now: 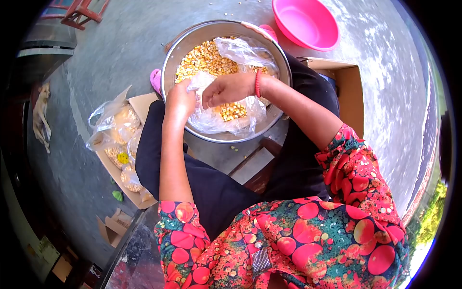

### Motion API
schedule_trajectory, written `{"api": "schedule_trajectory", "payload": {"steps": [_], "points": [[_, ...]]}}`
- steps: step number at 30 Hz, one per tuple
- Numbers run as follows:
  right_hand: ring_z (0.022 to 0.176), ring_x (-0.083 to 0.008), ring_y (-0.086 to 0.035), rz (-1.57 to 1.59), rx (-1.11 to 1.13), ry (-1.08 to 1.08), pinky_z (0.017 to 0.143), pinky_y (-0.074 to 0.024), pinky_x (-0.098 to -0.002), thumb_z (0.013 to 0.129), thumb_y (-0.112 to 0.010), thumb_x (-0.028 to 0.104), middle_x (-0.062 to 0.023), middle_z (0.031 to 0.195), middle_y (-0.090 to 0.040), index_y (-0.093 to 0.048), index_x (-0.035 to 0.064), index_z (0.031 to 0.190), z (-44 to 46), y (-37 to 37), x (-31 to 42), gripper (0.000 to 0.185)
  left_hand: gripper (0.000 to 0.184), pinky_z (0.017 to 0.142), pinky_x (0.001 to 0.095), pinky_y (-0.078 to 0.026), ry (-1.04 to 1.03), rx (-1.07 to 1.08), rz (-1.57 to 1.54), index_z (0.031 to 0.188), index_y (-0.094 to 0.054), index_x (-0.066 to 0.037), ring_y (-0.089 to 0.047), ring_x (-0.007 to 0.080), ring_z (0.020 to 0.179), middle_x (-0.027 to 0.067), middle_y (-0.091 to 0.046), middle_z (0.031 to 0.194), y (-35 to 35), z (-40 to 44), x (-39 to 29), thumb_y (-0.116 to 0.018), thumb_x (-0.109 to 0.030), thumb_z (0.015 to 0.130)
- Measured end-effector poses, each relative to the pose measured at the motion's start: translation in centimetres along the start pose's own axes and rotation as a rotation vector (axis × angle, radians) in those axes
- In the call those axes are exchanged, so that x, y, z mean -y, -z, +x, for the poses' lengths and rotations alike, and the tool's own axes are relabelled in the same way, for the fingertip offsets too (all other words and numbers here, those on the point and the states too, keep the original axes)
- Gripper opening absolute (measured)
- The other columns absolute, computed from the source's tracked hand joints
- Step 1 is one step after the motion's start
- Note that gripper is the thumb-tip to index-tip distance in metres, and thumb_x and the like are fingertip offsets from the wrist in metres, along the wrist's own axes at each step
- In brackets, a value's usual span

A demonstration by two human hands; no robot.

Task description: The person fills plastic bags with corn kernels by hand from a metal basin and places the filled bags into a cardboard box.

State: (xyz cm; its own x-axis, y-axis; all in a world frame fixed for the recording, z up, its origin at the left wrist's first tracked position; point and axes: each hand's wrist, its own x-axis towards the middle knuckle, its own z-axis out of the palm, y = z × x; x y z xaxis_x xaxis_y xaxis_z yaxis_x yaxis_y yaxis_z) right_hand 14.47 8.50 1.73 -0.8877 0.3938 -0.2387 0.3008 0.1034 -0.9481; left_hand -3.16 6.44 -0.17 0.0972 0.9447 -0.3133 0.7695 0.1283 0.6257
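Note:
A wide metal basin (pixel 168 62) sits between my knees with loose yellow corn kernels (pixel 207 59) in it. Over the kernels lies a clear plastic bag (pixel 207 118), crumpled, with some kernels showing inside or beneath it. My left hand (pixel 180 100) is at the basin's left side, fingers closed on the bag's gathered edge. Above the middle of the bag, my right hand (pixel 232 89) has its fingers curled downward; what they grip, if anything, is hidden. A red bracelet (pixel 257 83) circles the right wrist. A second piece of clear plastic (pixel 243 50) lies at the basin's far right.
Left of my leg is a cardboard box (pixel 109 168) with several filled plastic bags (pixel 124 123). Another cardboard box (pixel 350 91) stands to the right. A pink tub (pixel 308 24) rests on the floor beyond. A dog (pixel 41 115) lies at far left, near a red stool (pixel 83 14).

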Motion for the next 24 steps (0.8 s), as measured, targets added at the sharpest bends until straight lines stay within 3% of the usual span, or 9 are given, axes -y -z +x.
{"api": "schedule_trajectory", "payload": {"steps": [4,8,10,12,15,16,19,21,24], "points": [[0.069,-0.0145,-0.057,-0.196,-0.191,-0.094,0.066,-0.0454,-0.0288,0.08,-0.051,0.016,-0.008,0.075,-0.062,-0.061,0.0044,0.086,-0.2,1.1,-0.1,0.016,0.025,0.071,0.0386,-0.046,-0.023,0.007,-0.058,0.097,-0.058,0.0,-0.06,0.0319,0.079,0.0224,-0.06,0.082,-0.3,0.2,0.4,-0.053,-0.008,0.073],[0.068,-0.0198,-0.059,0.006,-0.458,-0.309,0.065,-0.0461,-0.0305,0.078,-0.05,0.018,-0.0092,0.076,-0.063,-0.061,0.0032,0.082,0.7,3.4,-1.5,0.019,0.022,0.062,0.0278,-0.046,0.022,0.226,-0.283,0.096,-0.058,0.001,-0.058,0.0151,0.068,0.0105,-0.062,0.078,0.5,-0.4,-0.6,-0.056,-0.006,0.075],[0.077,-0.0286,-0.06,-0.415,-0.713,-0.258,0.071,-0.0461,-0.036,0.076,-0.047,0.019,-0.0162,0.079,-0.062,-0.062,0.0057,0.086,1.5,4.1,-4.0,0.023,0.019,0.06,0.0221,-0.045,-0.039,0.256,-0.315,0.094,-0.059,0.0,-0.055,0.0076,0.067,0.0032,-0.061,0.078,0.6,-0.8,-1.1,-0.057,-0.006,0.076],[0.081,-0.0309,-0.059,-0.445,-0.682,-0.266,0.073,-0.0455,-0.0376,0.076,-0.046,0.019,-0.0177,0.084,-0.061,-0.06,0.0058,0.092,2.7,3.4,-8.7,0.025,0.022,0.06,0.0201,-0.045,-0.017,0.563,-0.552,0.096,-0.059,-0.001,-0.054,0.0049,0.069,0.0002,-0.06,0.081,0.8,-1.3,-1.8,-0.061,-0.007,0.075],[0.092,-0.0348,-0.056,-0.588,-0.468,-0.445,0.079,-0.0438,-0.0396,0.077,-0.048,0.02,-0.0211,0.1,-0.056,-0.049,0.0078,0.112,2.7,1.2,-9.4,0.038,0.025,0.06,0.0198,-0.045,-0.028,0.706,-0.525,0.098,-0.06,-0.002,-0.053,0.0035,0.07,-0.0019,-0.06,0.083,1.2,-1.8,-2.5,-0.063,-0.008,0.074],[0.092,-0.0348,-0.056,-0.657,-0.458,-0.335,0.08,-0.0436,-0.0397,0.077,-0.049,0.02,-0.0206,0.101,-0.056,-0.049,0.0079,0.113,3.0,0.1,-11.0,0.038,0.027,0.06,0.0194,-0.044,-0.033,0.732,-0.56,0.1,-0.059,-0.002,-0.052,0.0034,0.069,-0.0022,-0.059,0.083,1.4,-2.0,-2.9,-0.063,-0.009,0.075],[0.092,-0.0326,-0.057,-0.677,-0.365,-0.325,0.08,-0.0435,-0.0382,0.076,-0.051,0.019,-0.0178,0.097,-0.058,-0.052,0.0073,0.108,3.7,-1.0,-10.5,0.034,0.026,0.06,0.0197,-0.045,-0.068,0.753,-0.517,0.101,-0.059,-0.002,-0.052,0.0036,0.068,-0.0016,-0.059,0.083,1.0,-1.8,-2.5,-0.06,-0.007,0.076],[0.089,-0.0281,-0.059,-0.22,-0.389,-0.47,0.076,-0.0448,-0.0348,0.077,-0.05,0.016,-0.0157,0.09,-0.061,-0.057,0.0077,0.101,4.1,-1.2,-10.9,0.026,0.024,0.058,0.0197,-0.044,-0.075,0.716,-0.502,0.101,-0.058,-0.002,-0.052,0.0039,0.067,-0.0014,-0.059,0.081,0.6,-1.6,-2.1,-0.058,-0.007,0.077],[0.079,-0.0218,-0.059,-0.125,-0.375,-0.287,0.071,-0.0452,-0.0317,0.082,-0.048,0.021,-0.0121,0.087,-0.062,-0.059,0.0084,0.099,3.5,-0.6,-12.3,0.025,0.022,0.054,0.0199,-0.044,-0.015,0.62,-0.525,0.101,-0.057,-0.001,-0.051,0.0044,0.063,-0.001,-0.057,0.078,0.5,-1.3,-1.6,-0.053,-0.006,0.08]]}}
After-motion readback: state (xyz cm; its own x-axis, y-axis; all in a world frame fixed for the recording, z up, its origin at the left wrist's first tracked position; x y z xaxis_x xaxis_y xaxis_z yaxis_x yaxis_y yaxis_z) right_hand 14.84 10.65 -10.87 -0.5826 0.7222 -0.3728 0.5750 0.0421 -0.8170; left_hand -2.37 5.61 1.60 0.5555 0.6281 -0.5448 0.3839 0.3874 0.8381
